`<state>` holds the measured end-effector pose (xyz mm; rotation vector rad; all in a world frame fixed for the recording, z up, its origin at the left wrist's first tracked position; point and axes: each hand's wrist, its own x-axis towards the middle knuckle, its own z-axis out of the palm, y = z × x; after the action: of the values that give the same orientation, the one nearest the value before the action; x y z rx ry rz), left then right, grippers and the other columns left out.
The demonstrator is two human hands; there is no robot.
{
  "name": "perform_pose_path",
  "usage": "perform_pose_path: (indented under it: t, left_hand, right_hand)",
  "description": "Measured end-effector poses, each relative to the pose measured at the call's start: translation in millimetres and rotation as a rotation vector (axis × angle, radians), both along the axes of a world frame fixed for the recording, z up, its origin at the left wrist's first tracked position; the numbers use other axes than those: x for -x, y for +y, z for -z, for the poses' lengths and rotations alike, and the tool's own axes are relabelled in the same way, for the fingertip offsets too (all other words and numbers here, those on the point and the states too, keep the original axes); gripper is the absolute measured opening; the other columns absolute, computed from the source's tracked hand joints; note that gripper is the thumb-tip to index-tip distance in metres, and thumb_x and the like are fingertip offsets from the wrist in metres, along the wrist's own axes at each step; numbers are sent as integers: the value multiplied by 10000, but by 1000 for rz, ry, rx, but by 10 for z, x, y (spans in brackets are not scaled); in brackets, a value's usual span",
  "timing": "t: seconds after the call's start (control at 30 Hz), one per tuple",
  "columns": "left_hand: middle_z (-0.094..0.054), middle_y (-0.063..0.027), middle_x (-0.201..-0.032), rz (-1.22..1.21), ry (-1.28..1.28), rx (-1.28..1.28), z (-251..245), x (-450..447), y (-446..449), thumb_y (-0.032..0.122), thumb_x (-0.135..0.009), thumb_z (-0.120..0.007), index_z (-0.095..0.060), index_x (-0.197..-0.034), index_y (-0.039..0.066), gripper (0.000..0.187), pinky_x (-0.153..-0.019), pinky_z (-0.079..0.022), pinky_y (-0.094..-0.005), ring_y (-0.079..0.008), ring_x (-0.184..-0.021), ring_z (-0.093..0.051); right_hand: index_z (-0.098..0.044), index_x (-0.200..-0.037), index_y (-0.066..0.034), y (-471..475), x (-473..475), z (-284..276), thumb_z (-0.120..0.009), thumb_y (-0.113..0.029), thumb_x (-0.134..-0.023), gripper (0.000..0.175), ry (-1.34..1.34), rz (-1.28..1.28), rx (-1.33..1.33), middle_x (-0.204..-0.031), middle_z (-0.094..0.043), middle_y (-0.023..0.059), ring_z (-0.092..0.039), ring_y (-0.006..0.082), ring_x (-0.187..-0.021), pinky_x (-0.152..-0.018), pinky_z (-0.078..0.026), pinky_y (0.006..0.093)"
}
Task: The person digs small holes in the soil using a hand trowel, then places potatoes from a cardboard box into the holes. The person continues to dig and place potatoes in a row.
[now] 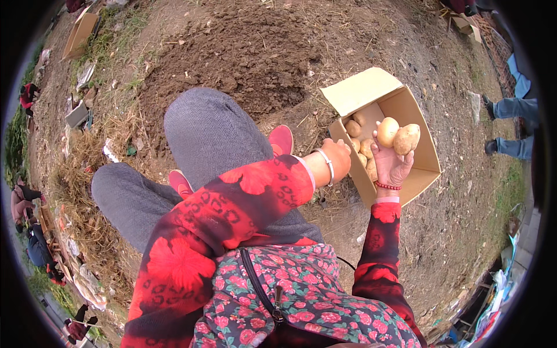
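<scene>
My right hand (pixel 390 168), with a red bead bracelet at its wrist, is raised over an open cardboard box (pixel 421 143). Two potatoes rest in its fingers: a smooth round potato (pixel 387 132) and a larger, dirt-marked potato (pixel 406 139). More potatoes (pixel 353 128) lie along the left side inside the box, some partly hidden by its wall and my hand. My left hand (pixel 335 158), wearing a silver bangle, is by the box's near left edge with its fingers curled. Whether it grips anything is hidden. One box flap (pixel 362 90) is folded outward at the far side.
Loose turned soil (pixel 230 56) lies ahead of my knees. Dry straw (pixel 82 195) is spread at the left. Another cardboard box (pixel 81 35) sits at the far left. A person in jeans (pixel 515 108) stands at the right, and several people are farther off at the left.
</scene>
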<state>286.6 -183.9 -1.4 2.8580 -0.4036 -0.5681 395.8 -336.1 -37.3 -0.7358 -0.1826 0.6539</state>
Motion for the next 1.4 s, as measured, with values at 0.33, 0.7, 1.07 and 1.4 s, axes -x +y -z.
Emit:
perform_pose_path:
  t: [0.33,0.7,1.07,1.4]
  left_hand:
    - [-614,-128,-810,-335,-1208,495,-1388,768,1693,160,-735,-644,-608,-862,20,193,-650,-487,-307,-259,-744,-608]
    - [-643,-47,-718,-1561,-515,616,889,1868,3003,212,-771,-621,-634,-814,15,202,-644,-490,-246,-96,-666,-606]
    - [-510,-126,-1083,-1563,130,1857,1908,1783,1759,327,-828,-588,-375,-1226,39,536,-742,-514,-312,-186,-957,-557]
    - [-555,-95,-1004,-1669,-70,1814,2155,2092,2001,137,-771,-648,-471,-1115,20,405,-668,-537,-274,-160,-898,-574]
  right_hand:
    - [-350,-1271,-108,217,201,-136,-702,-385,-653,763,5,-103,32,-1311,-310,212,-426,334,-1106,-818,-451,384]
    - [-297,-1291,-63,1087,-612,675,-636,-324,-727,708,-518,-386,746,-1274,-362,166,-424,314,-1143,-832,-437,371]
    - [-425,-1210,19,2592,542,1446,-674,-227,-732,593,-526,-1268,657,-1229,-448,115,-441,206,-1124,-935,-367,323]
    - [-566,-1080,-126,3250,1191,1678,-772,-364,-599,574,-1293,-1345,612,-1142,-454,180,-448,333,-1107,-925,-388,362]
